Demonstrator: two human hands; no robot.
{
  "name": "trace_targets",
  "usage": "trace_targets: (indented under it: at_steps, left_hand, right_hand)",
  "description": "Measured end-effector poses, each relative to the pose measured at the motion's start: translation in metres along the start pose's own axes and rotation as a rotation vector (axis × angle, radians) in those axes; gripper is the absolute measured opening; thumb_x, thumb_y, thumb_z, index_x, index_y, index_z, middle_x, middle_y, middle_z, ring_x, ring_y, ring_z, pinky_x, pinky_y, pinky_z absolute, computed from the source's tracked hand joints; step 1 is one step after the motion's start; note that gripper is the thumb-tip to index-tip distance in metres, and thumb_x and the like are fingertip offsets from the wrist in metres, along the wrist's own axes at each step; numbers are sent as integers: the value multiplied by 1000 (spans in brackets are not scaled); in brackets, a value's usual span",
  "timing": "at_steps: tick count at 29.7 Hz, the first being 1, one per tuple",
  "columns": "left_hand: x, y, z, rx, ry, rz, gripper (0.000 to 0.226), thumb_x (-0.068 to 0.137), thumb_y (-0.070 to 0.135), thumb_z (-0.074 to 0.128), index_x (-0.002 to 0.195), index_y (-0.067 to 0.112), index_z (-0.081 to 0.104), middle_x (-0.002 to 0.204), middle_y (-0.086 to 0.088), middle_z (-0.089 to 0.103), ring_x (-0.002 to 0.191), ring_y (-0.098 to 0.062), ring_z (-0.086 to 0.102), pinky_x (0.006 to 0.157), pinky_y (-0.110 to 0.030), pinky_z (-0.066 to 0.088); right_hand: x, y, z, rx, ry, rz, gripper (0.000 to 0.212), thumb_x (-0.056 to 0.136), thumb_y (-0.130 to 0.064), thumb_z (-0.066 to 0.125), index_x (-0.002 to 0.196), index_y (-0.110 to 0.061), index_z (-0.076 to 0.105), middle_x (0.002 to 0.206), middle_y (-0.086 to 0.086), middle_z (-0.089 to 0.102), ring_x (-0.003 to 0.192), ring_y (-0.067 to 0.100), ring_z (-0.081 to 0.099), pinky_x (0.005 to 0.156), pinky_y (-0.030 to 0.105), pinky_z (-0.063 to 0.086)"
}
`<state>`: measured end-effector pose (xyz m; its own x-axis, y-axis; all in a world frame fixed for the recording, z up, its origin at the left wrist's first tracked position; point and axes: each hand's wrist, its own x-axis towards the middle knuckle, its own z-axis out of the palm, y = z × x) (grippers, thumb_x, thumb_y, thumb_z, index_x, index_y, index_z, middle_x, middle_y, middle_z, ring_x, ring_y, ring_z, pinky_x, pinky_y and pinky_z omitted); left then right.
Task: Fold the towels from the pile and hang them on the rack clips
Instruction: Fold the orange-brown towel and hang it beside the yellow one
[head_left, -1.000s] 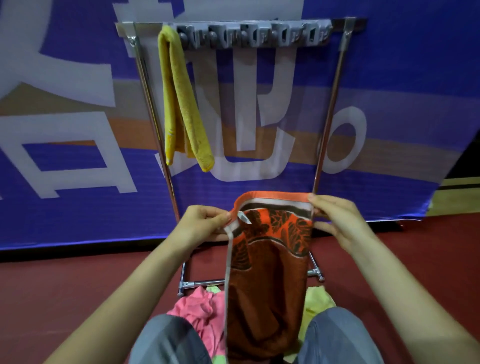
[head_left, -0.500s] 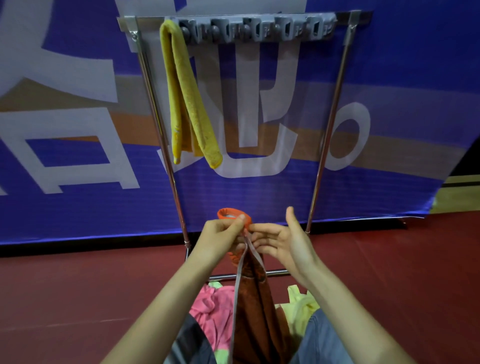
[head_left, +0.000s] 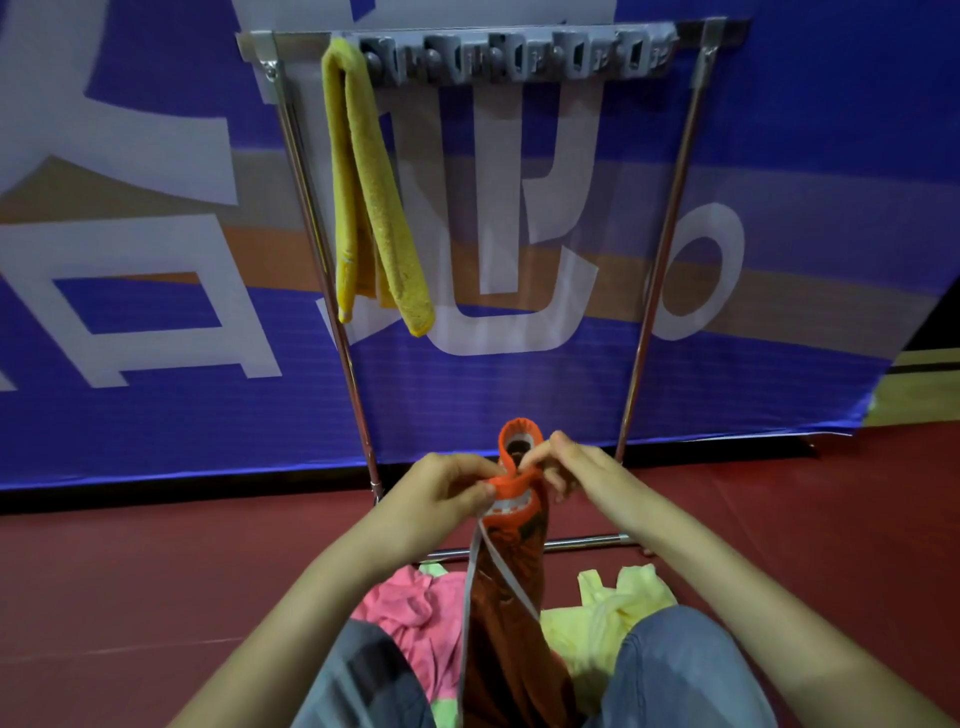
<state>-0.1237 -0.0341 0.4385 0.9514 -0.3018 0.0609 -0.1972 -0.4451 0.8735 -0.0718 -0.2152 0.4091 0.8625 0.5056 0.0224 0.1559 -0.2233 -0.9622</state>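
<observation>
Hands pinching the orange towel's folded top.
I'm seeing my left hand (head_left: 441, 488) and right hand (head_left: 582, 467) gripping the orange towel (head_left: 514, 597), hanging low before the rack (head_left: 660, 260), above the pile (head_left: 415, 608).

Legible text: none. Beyond my hands, the blue banner (head_left: 779, 171) behind the rack carries only large white character fragments, cropped and unreadable. Nothing I hold bears any readable label.

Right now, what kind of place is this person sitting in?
Probably an indoor sports hall or event space, not a home: a big printed blue banner forms the wall, the floor is dark red matting, and wood flooring shows beyond it.
</observation>
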Motion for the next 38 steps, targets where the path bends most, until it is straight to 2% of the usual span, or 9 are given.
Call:
trace_targets:
  at_steps: [2,5,9,14,17,20,24,30,38]
  left_hand:
    - [-1,1,-2,7,-17,3,29,87,0,50,82,26,60,74,1,60,70,-2,52,71,-18,44]
    - [-2,-1,-5,40,-28,12,25,87,0,50,83,22,61,76,1,60,70,0,53,71,-17,44]
    - [-6,-11,-14,88,31,-10,25,88,1,50,82,23,62,77,5,63,71,2,56,70,-13,45]
    - [-6,-24,-28,220,197,-59,15,89,7,50,89,14,64,78,4,64,72,2,59,73,-19,46]
    - [1,-16,-36,465,265,-26,17,91,16,48,96,9,63,88,-3,66,86,-19,62,76,-31,44]
    - [10,21,-60,675,419,127,34,89,34,39,100,10,61,96,-13,68,90,-33,63,73,-39,47]
    - [11,70,-93,725,667,317,39,84,38,35,102,13,60,94,-16,68,85,-37,63,68,-43,49]
    - [10,56,-75,699,547,186,25,90,34,44,99,17,61,86,-10,69,84,-33,64,67,-39,47]
    - [19,93,-96,695,568,307,31,86,40,39,101,22,60,88,-8,69,85,-30,65,75,-46,52]
  right_hand:
    - [2,6,-6,-82,-45,36,52,84,-51,27,81,-14,63,58,-4,37,61,11,37,68,28,34]
    - [2,15,-18,-316,-80,23,34,88,-52,38,67,-35,59,59,-12,50,65,9,45,70,32,34]
    - [-2,32,-32,-646,2,-105,13,79,-42,61,75,-29,60,76,-10,50,83,10,49,77,25,39]
    - [-11,34,-46,-472,55,-89,24,79,-19,67,66,-35,54,107,-6,55,99,-2,51,84,10,35]
    - [-7,10,-49,-496,109,-128,15,78,-17,68,70,-26,59,89,2,67,86,6,60,78,21,43]
    - [-1,-40,-59,-447,268,-314,3,79,-14,67,78,-15,64,70,-9,59,68,-5,54,68,8,39]
    - [-3,-108,-71,-395,510,-628,10,78,-14,63,82,-22,58,70,-15,56,67,-9,54,65,7,41]
    - [3,-93,-74,-562,436,-509,9,77,-16,62,81,-25,60,73,-6,61,70,3,57,66,17,42]
    - [-5,-131,-92,-538,540,-595,10,79,-16,63,82,-25,61,74,-19,59,69,-5,58,65,13,45]
